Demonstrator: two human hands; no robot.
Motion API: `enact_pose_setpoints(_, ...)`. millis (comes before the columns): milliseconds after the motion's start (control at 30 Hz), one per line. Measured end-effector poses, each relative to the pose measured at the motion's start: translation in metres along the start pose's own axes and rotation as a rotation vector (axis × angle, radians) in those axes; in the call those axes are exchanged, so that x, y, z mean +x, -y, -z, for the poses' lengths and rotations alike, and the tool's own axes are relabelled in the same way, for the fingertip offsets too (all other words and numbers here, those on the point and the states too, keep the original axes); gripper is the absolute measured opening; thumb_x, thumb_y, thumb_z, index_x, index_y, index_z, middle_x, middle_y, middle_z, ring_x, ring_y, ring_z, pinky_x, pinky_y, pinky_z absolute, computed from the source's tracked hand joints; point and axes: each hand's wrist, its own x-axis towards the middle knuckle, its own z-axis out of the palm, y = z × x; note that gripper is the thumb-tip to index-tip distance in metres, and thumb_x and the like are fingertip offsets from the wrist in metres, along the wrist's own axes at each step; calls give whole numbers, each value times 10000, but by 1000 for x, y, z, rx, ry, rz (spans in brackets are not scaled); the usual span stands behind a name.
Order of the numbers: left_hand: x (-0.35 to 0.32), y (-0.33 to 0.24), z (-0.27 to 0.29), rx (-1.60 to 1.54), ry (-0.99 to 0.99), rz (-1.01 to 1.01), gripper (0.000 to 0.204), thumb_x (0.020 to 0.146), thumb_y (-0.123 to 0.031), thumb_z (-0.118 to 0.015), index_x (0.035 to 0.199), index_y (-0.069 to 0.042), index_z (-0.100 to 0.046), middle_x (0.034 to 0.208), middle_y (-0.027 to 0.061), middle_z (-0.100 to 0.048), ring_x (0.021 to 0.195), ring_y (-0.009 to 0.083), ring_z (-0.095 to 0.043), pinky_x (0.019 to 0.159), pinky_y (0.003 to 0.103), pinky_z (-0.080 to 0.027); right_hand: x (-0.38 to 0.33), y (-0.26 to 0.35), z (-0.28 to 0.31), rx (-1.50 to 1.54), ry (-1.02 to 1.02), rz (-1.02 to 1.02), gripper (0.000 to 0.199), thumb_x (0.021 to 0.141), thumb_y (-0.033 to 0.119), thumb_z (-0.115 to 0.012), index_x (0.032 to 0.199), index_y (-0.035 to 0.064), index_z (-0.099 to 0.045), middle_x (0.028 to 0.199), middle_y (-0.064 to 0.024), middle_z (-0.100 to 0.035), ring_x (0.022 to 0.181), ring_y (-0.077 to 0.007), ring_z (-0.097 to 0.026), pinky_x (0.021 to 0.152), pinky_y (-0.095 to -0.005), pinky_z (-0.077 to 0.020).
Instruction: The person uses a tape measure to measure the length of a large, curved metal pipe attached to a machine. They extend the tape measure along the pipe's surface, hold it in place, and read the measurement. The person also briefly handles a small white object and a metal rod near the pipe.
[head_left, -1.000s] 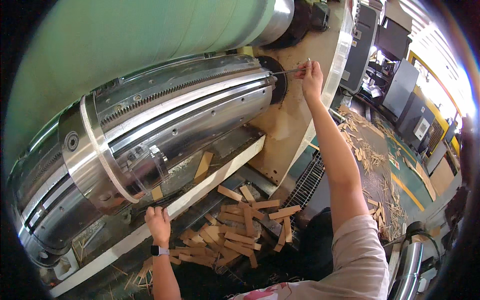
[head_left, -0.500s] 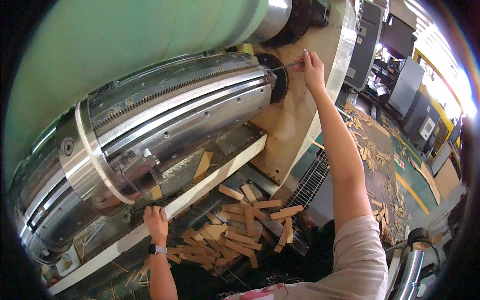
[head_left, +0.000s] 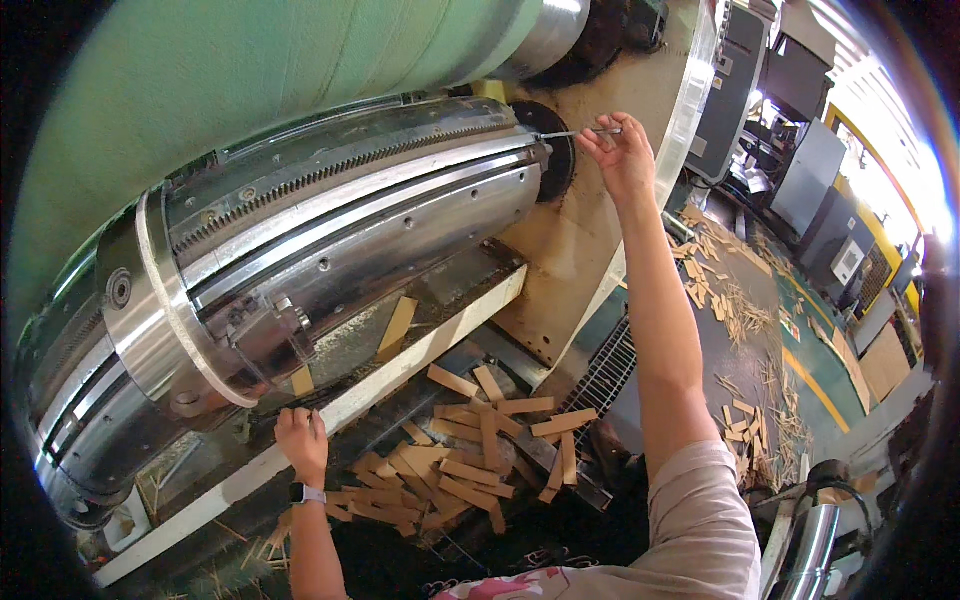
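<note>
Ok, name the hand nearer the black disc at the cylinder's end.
Right: the right hand is just right of the black disc; the left hand is well below, leftward.

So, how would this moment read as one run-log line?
Right hand: at thin metal rod | Rod: reaches right end of metal cylinder | Left hand: at white beam | Nearby: loose tan strips
</note>
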Motion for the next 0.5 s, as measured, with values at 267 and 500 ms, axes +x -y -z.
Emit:
enact_pose_setpoints(267, -1, -1, -3, 21, -35, -30, 130, 781, -131, -599, 768, -51, -497, 800, 137, -458, 746, 338, -466, 636, 443, -366, 9, 3, 26, -158, 133, 34, 166, 951, 184, -402, 1028, 41, -432, 1006, -149, -551, 881, -314, -607, 798, -430, -521)
enact_pose_setpoints(500, -1, -8, 1, -38, -37, -14, 96, 789, -100, -577, 803, -28, -517, 815, 144, -458, 748, 340, -463, 650, 443, -368, 27, 12, 41, -635, 58, 103, 240, 956, 246, -403, 895, 31, -492, 894, -130, -590, 782, -225, -610, 765, -332, -509)
